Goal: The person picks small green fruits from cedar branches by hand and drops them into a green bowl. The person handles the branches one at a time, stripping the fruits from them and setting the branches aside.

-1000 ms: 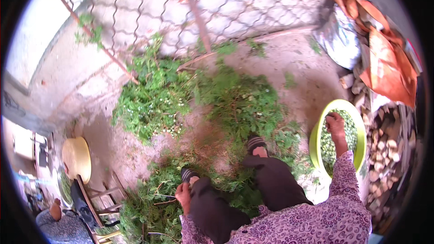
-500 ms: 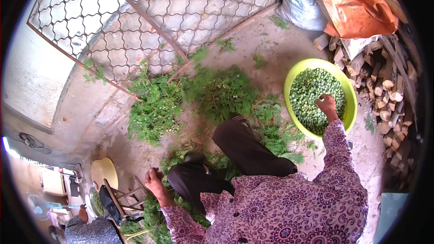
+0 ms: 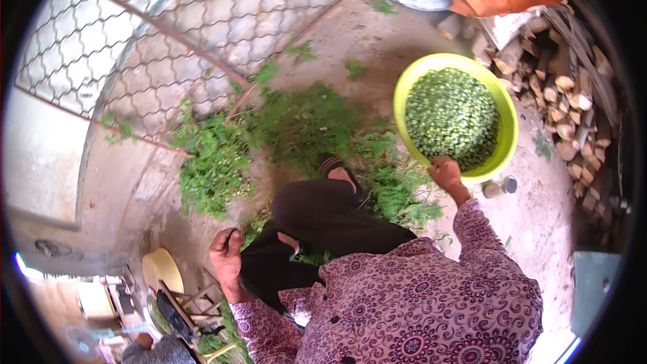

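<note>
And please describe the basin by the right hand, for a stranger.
Find the woodpile at the right. Just left of it is the basin, the right hand at its near rim. Its bright yellow-green colour and small green pieces inside set it apart from the brown woodpile.

A rusty mesh panel [image 3: 158, 29] and pale wall [image 3: 47, 158] border the floor [image 3: 404, 40].

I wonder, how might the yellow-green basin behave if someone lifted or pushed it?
The yellow-green basin would probably feel weighty, as many small green pieces cover its inside. Lifted only at the near rim, where the right hand is, it would likely tilt. The pieces look loose and roundish, so some might roll.
</note>
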`<state>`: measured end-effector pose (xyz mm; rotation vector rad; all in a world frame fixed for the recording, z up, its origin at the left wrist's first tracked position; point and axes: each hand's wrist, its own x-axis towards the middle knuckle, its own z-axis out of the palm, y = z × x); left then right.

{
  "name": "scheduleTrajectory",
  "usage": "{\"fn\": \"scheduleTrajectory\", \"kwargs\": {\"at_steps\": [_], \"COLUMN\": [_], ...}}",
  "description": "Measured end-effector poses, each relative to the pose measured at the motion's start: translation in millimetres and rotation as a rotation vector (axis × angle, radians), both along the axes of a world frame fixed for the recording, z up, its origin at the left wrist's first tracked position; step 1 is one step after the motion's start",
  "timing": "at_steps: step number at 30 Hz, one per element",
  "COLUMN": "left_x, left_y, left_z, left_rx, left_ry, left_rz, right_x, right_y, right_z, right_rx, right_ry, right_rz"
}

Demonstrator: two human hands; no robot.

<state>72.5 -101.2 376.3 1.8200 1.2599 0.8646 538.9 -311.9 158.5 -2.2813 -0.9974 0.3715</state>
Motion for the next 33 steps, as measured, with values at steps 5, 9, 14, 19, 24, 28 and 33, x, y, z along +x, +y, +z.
{"fn": "scheduleTrajectory", "kwargs": {"at_steps": [5, 9, 14, 19, 24, 28, 33], "left_x": [6.1, 13.9, 31.2, 32.6, 57.3, 65.2, 50.6], "left_y": [0.9, 3.4, 7.9, 29.5, 44.8, 64.8, 80.7], "left_z": [0.5, 6.2, 11.1, -8.8, 0.7, -19.2, -46.8], "left_rx": [-0.045, -0.053, -0.079, 0.003, 0.162, 0.114, 0.212], "left_ry": [0.001, -0.009, -0.078, 0.099, 0.367, 0.387, 0.713], "left_rz": [-0.020, -0.027, -0.029, -0.066, -0.156, -0.166, -0.316], "right_x": [-17.5, -10.0, -6.7, -16.2, -38.0, -66.6, -105.9], "right_y": [-7.7, -1.7, 1.1, 29.0, 93.1, 171.4, 274.7], "right_z": [-10.3, -8.3, -12.9, -11.6, -16.0, -16.7, -33.7], "right_rx": [0.131, 0.034, -0.013, 0.094, 0.005, -0.044, -0.042], "right_ry": [-0.009, -0.013, -0.059, -0.017, 0.023, 0.110, 0.121], "right_rz": [0.026, 0.028, 0.030, 0.107, 0.296, 0.589, 0.786]}}
